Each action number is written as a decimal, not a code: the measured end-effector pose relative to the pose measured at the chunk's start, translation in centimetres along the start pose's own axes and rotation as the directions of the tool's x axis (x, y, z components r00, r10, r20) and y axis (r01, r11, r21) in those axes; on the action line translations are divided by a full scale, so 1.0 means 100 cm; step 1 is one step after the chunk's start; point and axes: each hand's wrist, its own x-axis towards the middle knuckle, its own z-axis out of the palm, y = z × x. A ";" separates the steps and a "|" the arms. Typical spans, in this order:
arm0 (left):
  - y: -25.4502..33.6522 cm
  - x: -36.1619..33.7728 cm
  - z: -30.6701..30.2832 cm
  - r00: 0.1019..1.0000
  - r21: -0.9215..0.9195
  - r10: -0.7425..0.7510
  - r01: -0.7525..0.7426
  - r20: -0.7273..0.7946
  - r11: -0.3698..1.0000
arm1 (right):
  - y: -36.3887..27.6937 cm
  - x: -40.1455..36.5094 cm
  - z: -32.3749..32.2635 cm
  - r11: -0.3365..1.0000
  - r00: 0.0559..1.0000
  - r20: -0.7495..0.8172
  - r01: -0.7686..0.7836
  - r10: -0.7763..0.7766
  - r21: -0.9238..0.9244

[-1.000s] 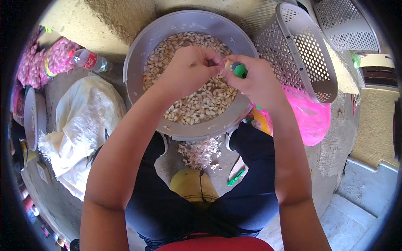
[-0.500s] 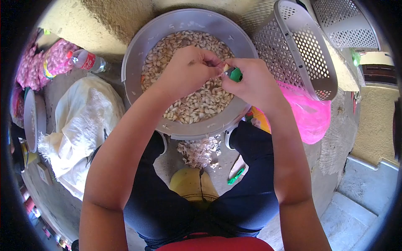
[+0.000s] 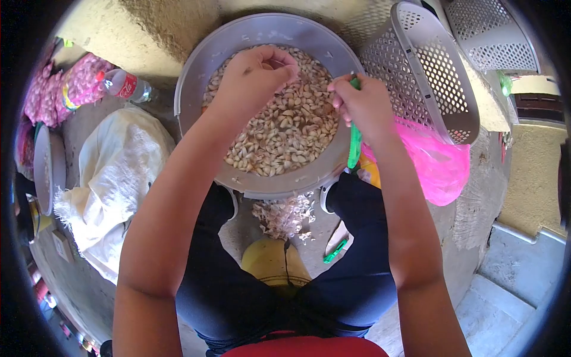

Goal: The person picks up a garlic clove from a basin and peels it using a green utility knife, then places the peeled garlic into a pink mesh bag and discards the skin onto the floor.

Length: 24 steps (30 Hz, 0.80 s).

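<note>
A wide grey basin (image 3: 205, 50) in front of me holds many garlic cloves (image 3: 285, 140), which seem to sit in water. Over its left side is my left hand (image 3: 253, 77), with thumb and fingers pinched together; whatever is between them is hidden. My right hand (image 3: 366, 104), above the basin's right rim, is closed around a green cutter knife (image 3: 354, 146). One end of the knife sticks up past the fingers and the other points down toward my knee.
Garlic peels (image 3: 285, 215) lie on the floor before a yellow container (image 3: 270, 259). Another green cutter (image 3: 335, 251) rests by my right leg. A white sack (image 3: 122, 154) and cola bottle (image 3: 128, 86) stand left; a perforated grey basket (image 3: 416, 71) and pink bag (image 3: 431, 160) are right.
My hands were together over the basin, with a pale piece between them. They have moved apart, left hand up and leftward, right hand rightward. The knife now hangs downward.
</note>
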 end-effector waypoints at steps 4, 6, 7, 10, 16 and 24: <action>0.002 -0.003 0.000 0.995 -0.011 -0.059 0.060 0.086 0.998 | -0.013 -0.008 -0.002 0.991 0.994 0.102 0.029 -0.042 0.127; 0.001 -0.002 0.001 0.988 -0.049 -0.101 0.108 0.120 0.993 | -0.016 -0.012 0.002 0.990 0.978 0.177 0.087 -0.107 0.114; -0.001 -0.002 0.003 0.987 -0.072 -0.109 0.118 0.121 0.990 | -0.016 -0.014 0.004 0.989 0.975 0.177 0.116 -0.131 0.097; -0.007 -0.001 0.007 0.980 -0.141 -0.152 0.169 0.125 0.975 | -0.016 -0.015 0.008 0.976 0.966 0.136 0.219 -0.219 0.015; -0.003 -0.002 0.011 0.966 -0.169 -0.193 0.222 0.169 0.960 | -0.005 -0.008 0.007 0.898 0.931 0.044 0.363 -0.364 -0.251; -0.010 0.000 0.011 0.969 -0.264 -0.213 0.239 0.125 0.934 | 0.004 0.023 -0.117 0.878 0.778 -0.473 0.203 -0.414 -0.433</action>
